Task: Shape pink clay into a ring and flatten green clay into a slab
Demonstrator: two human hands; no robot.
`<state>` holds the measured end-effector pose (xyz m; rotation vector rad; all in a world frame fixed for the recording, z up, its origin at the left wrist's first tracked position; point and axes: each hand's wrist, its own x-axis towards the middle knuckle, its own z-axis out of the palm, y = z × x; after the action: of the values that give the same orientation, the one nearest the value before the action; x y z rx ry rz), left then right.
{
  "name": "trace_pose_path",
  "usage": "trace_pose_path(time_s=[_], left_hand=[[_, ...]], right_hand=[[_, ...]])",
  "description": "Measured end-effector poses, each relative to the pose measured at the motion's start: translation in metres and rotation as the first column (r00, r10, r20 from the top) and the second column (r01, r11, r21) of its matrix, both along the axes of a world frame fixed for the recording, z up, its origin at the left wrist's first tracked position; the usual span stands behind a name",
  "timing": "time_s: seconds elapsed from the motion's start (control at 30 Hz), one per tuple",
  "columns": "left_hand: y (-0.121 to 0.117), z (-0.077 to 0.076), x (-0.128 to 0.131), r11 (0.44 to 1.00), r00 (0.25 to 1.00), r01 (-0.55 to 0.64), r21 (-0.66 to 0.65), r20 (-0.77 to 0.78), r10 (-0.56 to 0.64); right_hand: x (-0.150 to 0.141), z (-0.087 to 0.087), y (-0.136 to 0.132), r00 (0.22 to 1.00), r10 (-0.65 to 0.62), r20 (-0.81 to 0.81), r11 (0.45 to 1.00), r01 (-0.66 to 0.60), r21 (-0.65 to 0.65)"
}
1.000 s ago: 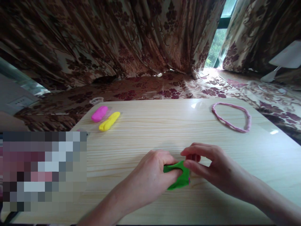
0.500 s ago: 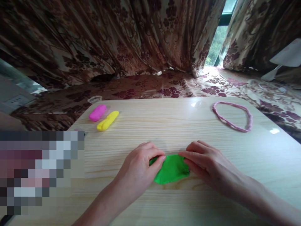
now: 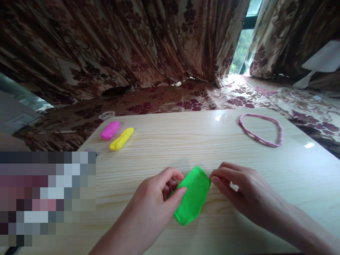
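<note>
Green clay piece (image 3: 192, 198), flat and smooth-faced, sits between the two hands at the near middle of the table (image 3: 164, 145), directly right of the left hand (image 3: 156, 202) and just left of the right hand's fingertips (image 3: 214, 177). Its long axis runs aslant, the far end leaning to the right and the near end pointing down towards the person and a little left, so one long edge faces each hand. The left hand is the nearer, since it overlaps the piece: its thumb lies flat across the left edge, the fingers curl behind, and together they grasp the clay, though how far the fingers reach underneath is hidden. That forearm comes in from the lower left, the back of the hand turned up. The right hand (image 3: 240, 180) approaches from the lower right, wrist low, thumb and forefinger drawn together at the upper right corner; they meet the edge there, but whether they pinch the clay or merely touch it I cannot tell. Nor can I tell whether the piece rests on the table or is raised slightly above it
</note>
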<state>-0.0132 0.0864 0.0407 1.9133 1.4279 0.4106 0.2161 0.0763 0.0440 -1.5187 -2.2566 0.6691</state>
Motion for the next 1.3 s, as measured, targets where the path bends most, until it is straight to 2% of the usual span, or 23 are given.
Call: trace_pose_path(time_s=[0.07,0.1,0.17,0.23,0.3,0.33,0.4,0.43,0.5,0.6,0.8,1.03,1.17,1.3], left_hand=[[-0.003,-0.002,-0.004,1.0,0.999,-0.026,-0.012,-0.023,0.026],[-0.005,-0.001,-0.007,0.998,0.997,-0.035,0.045,-0.073,0.038],[-0.01,0.002,-0.011,0.965,0.984,-0.009,0.263,-0.167,0.055],[-0.016,0.006,-0.012,0.867,0.974,0.106,0.487,-0.226,0.008],[-0.023,0.007,-0.009,0.744,0.947,0.281,0.606,-0.3,-0.114],[-0.025,0.005,-0.006,0.679,0.915,0.386,0.624,-0.354,-0.195],[-0.028,-0.004,0.0,0.58,0.856,0.51,0.635,-0.441,-0.27],[-0.027,-0.01,0.002,0.543,0.831,0.551,0.634,-0.476,-0.288],[-0.025,-0.02,0.004,0.51,0.816,0.573,0.641,-0.508,-0.278],[-0.022,-0.029,0.003,0.502,0.811,0.576,0.645,-0.526,-0.255],[-0.021,-0.035,0.002,0.491,0.807,0.581,0.649,-0.54,-0.241],[-0.027,-0.052,0.002,0.539,0.843,0.526,0.658,-0.489,-0.225],[-0.027,-0.051,0.003,0.543,0.847,0.519,0.661,-0.483,-0.221],[-0.023,-0.043,0.003,0.505,0.83,0.547,0.667,-0.512,-0.222]], right_hand=[[0.001,0.0,0.005,0.999,0.008,-0.035,1.0,-0.007,0.018],[0.002,0.0,0.007,0.998,0.03,-0.062,0.999,-0.028,0.031],[0.004,-0.002,0.011,0.989,0.094,-0.118,0.994,-0.086,0.068],[0.005,-0.004,0.015,0.978,0.157,-0.137,0.983,-0.141,0.116],[0.007,-0.006,0.018,0.972,0.216,-0.09,0.969,-0.202,0.145],[0.008,-0.007,0.02,0.968,0.243,-0.052,0.962,-0.234,0.143],[0.009,-0.007,0.025,0.952,0.305,0.01,0.946,-0.304,0.114],[0.009,-0.007,0.027,0.943,0.332,0.028,0.937,-0.334,0.1],[0.008,-0.006,0.032,0.927,0.373,0.049,0.923,-0.376,0.086],[0.005,-0.007,0.037,0.91,0.406,0.084,0.905,-0.413,0.096],[0.001,-0.007,0.042,0.899,0.418,0.13,0.901,-0.429,0.067],[-0.001,-0.004,0.038,0.895,0.432,0.11,0.898,-0.438,0.034],[0.004,-0.005,0.039,0.911,0.398,0.109,0.913,-0.405,0.056],[0.008,-0.008,0.04,0.904,0.403,0.146,0.905,-0.417,0.085]])
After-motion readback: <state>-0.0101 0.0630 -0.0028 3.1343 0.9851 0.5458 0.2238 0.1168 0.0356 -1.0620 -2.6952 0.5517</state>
